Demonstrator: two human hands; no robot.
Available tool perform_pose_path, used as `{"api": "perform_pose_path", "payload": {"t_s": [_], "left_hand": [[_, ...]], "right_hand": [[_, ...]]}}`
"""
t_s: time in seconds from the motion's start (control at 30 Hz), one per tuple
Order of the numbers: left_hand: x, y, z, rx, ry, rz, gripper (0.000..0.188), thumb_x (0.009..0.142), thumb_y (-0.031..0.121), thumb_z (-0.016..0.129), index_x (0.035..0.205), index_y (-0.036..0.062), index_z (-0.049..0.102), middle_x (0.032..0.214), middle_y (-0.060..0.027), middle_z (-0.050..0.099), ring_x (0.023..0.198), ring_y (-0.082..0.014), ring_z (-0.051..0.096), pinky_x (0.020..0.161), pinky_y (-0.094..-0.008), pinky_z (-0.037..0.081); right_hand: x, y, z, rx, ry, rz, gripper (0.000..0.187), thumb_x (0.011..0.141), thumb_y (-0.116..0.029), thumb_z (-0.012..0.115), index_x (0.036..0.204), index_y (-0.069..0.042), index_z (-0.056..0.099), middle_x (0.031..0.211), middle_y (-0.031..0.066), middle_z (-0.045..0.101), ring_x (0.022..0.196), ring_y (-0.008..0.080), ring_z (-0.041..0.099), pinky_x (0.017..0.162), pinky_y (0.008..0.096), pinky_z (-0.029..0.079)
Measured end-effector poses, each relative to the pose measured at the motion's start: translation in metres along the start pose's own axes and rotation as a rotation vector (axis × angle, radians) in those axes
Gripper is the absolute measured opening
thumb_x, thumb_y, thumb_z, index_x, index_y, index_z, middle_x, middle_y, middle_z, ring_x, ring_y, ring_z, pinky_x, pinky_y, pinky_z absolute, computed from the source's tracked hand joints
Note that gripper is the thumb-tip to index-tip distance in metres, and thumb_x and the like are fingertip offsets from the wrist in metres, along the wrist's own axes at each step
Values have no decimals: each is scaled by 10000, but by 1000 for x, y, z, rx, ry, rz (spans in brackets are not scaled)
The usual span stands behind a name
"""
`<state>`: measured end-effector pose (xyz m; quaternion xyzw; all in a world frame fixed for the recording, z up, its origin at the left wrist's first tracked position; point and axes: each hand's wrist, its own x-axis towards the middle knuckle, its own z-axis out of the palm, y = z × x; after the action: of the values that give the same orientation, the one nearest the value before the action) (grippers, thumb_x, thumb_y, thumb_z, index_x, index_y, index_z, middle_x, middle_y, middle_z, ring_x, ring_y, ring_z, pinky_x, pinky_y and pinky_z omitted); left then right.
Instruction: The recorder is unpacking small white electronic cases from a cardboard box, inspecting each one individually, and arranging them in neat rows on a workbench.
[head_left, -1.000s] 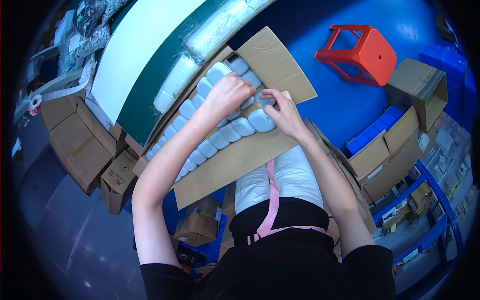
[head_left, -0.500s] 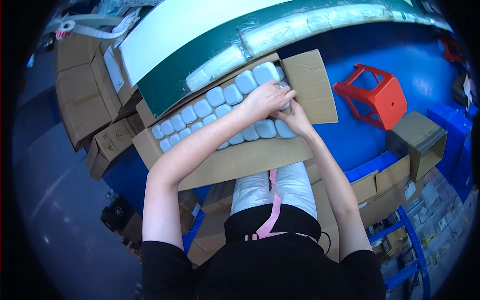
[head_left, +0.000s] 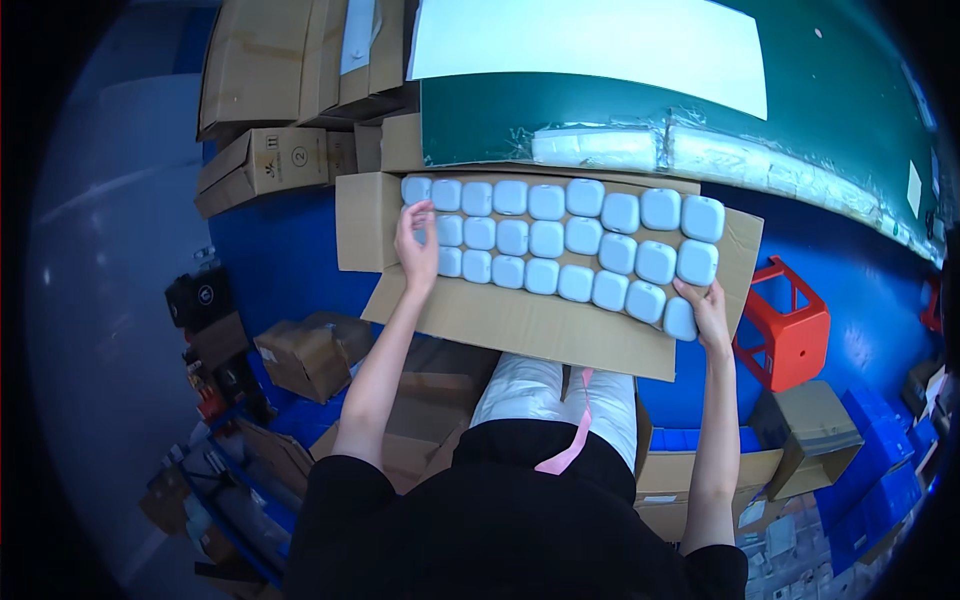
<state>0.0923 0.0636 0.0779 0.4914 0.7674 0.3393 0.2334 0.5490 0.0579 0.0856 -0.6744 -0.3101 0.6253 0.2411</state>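
Observation:
Rows of pale blue-grey, rounded-square blocks [head_left: 546, 239] lie side by side in a long open cardboard box [head_left: 540, 325]. My left hand [head_left: 417, 247] rests at the left end of the rows, its fingers stretched out over the end blocks and partly covering them. At the right end, my right hand [head_left: 708, 312] touches the nearest corner block [head_left: 680, 319], thumb and fingers apart. The right-hand blocks sit less evenly, with gaps of bare cardboard between them. Neither hand has lifted a block.
Behind the box is a green table [head_left: 480, 115] with a white sheet [head_left: 590, 50] and clear plastic wrapping along its edge. A red stool [head_left: 795, 335] stands to the right. Cardboard boxes [head_left: 265, 165] are stacked at left; an open carton [head_left: 815, 440] and blue bins [head_left: 880, 500] stand lower right.
My view has turned toward the left. Both hands were together at the right end; now the left hand is at the left end, the right hand at the near right corner.

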Motion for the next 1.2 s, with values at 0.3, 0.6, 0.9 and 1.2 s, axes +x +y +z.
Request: {"api": "perform_pose_path", "payload": {"t_s": [0.3, 0.6, 0.9, 1.2], "left_hand": [[24, -164, -40, -83, -103, -390, 449, 984, 363, 522, 1257, 7, 552, 1189, -139, 616, 1079, -267, 595, 960, -356, 453], [25, -151, -32, -138, -118, -562, 495, 945, 356, 583, 1271, -14, 537, 1187, -154, 618, 1066, -265, 605, 934, -347, 474], [17, -145, -49, -226, -174, -684, 554, 905, 348, 645, 1286, -35, 522, 1185, -169, 620, 1054, -263, 615, 908, -339, 496], [21, -138, -51, -309, -347, -736, 621, 866, 341, 706, 1300, -56, 507, 1183, -184, 622, 1042, -261, 626, 882, -330, 517]], "right_hand": [[-8, -4, -4, -60, 73, 66, 488, 888, -212, 705, 1273, 7, 499, 1117, 158, 630, 1006, 257, 650, 869, 383, 549], [-5, -3, -1, -66, 45, 95, 566, 887, -255, 710, 1305, 24, 451, 1150, 178, 604, 1048, 284, 628, 900, 415, 529], [-8, 6, -1, -69, 74, 91, 534, 891, -254, 703, 1299, 1, 470, 1136, 177, 610, 1075, 294, 624, 903, 444, 541], [3, -5, -2, -80, 52, 87, 582, 884, -281, 703, 1329, -7, 445, 1179, 170, 594, 1104, 305, 612, 944, 476, 519]]}}
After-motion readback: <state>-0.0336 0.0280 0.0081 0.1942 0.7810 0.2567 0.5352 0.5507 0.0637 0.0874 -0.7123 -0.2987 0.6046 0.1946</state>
